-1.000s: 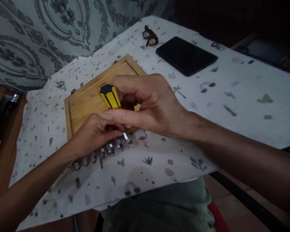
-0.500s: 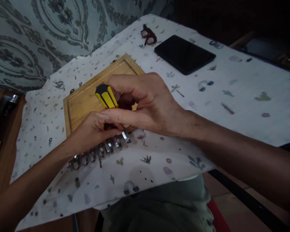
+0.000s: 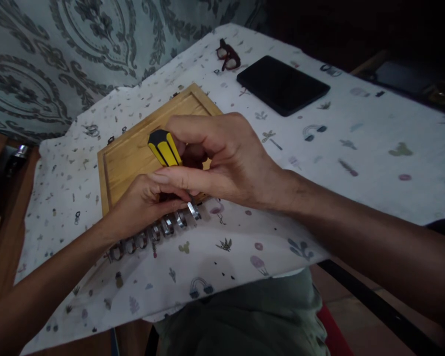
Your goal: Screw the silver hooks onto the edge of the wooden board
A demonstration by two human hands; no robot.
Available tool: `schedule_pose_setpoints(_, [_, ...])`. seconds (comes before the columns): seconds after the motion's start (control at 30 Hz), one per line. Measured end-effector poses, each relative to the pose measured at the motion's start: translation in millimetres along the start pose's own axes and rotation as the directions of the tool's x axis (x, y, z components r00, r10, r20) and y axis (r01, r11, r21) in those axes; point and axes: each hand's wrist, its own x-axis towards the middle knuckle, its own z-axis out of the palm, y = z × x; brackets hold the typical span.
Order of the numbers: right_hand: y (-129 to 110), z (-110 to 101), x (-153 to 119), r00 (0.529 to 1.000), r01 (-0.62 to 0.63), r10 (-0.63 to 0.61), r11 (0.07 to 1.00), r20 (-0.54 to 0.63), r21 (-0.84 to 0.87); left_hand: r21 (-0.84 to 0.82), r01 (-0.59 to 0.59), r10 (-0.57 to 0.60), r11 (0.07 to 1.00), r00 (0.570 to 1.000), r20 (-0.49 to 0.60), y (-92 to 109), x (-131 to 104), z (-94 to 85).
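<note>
A yellow and black screwdriver handle (image 3: 166, 148) is gripped by my right hand (image 3: 233, 160), its top tilted up to the left. Under the right thumb, my left hand (image 3: 139, 205) has its fingers closed at the near edge of a wooden tray (image 3: 128, 165); what they pinch is hidden. One metal ring clamp (image 3: 193, 210) is right beside the left fingertips. Several more metal ring clamps (image 3: 155, 233) form a row along the tray's near side, partly covered by the left hand and wrist. The screwdriver's tip is hidden behind the hands.
A black tablet (image 3: 284, 85) lies on the patterned white tablecloth (image 3: 222, 257) beyond my right hand. Dark red glasses (image 3: 228, 55) are to its left. A patterned curtain or wall (image 3: 77, 44) borders the far left side. My lap is below the near edge.
Both hands hold nearly the same pose. The yellow handle has shifted very slightly to the right.
</note>
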Motion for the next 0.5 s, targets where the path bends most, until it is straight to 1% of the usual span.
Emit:
schedule_pose_setpoints(0.13, [1.8,1.6,0.5,0.998,0.065,-0.064,0.998,-0.025,0.014,0.073,0.003,-0.003,0.997,1.000,0.001,-0.3,-0.5,-0.5])
schedule_pose_setpoints(0.23, [2.4,3.1,1.0,0.997,0.072,-0.072,0.997,-0.028,0.007,0.038,0.037,-0.037,0.999,0.999,0.011,0.8,0.7,-0.2])
schedule_pose_setpoints(0.4, [1.1,2.7,1.1,0.999,0.039,-0.038,0.998,-0.020,0.043,-0.030,0.071,-0.071,0.997,0.997,-0.006,3.8,3.0,-0.7])
schedule_pose_setpoints(0.5, [0.7,1.5,0.8,1.000,0.015,-0.015,0.999,-0.001,0.030,-0.062,0.079,-0.080,0.995,0.997,-0.017,3.4,2.9,0.0])
